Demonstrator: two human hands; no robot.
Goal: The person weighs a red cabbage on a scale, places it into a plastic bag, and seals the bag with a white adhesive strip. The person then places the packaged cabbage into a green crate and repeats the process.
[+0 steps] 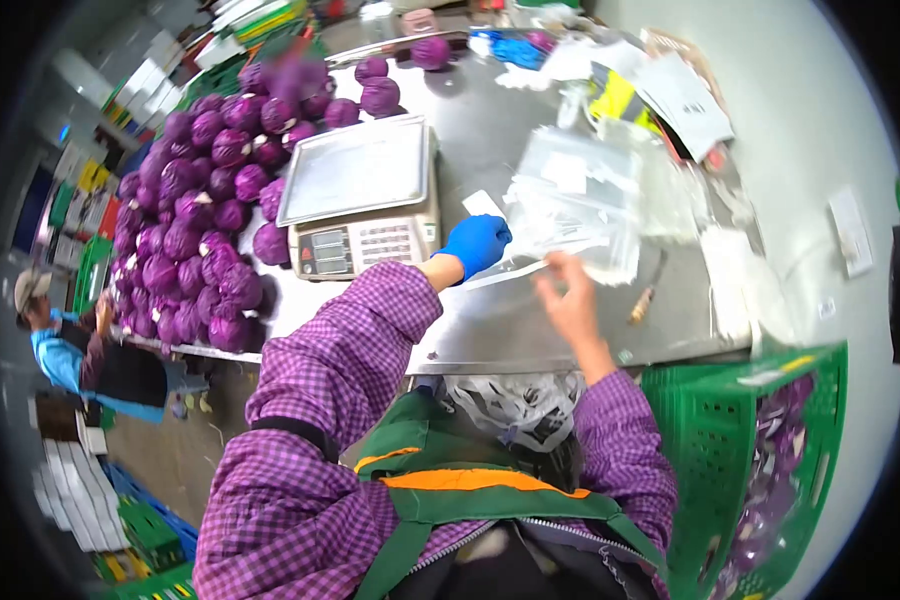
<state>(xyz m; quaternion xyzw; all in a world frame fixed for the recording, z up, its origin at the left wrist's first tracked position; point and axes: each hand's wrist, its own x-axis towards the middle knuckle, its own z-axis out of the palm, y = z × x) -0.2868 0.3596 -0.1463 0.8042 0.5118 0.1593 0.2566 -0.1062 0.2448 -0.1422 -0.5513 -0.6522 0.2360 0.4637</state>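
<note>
My left hand, in a blue glove, is closed just right of the scale's front corner. What its fingers hold, if anything, I cannot make out. A small white paper piece lies right behind it. My bare right hand reaches over the steel table, thumb and fingers apart. Its fingertips are at the end of a thin whitish strip along the front of the clear plastic bags. A weighing scale with a bare metal pan stands left of my hands.
Many red cabbages are heaped left of the scale. A wooden-handled knife lies at the right. Papers and packaging crowd the back right. A green crate of wrapped red cabbages stands front right. A person works at the far left.
</note>
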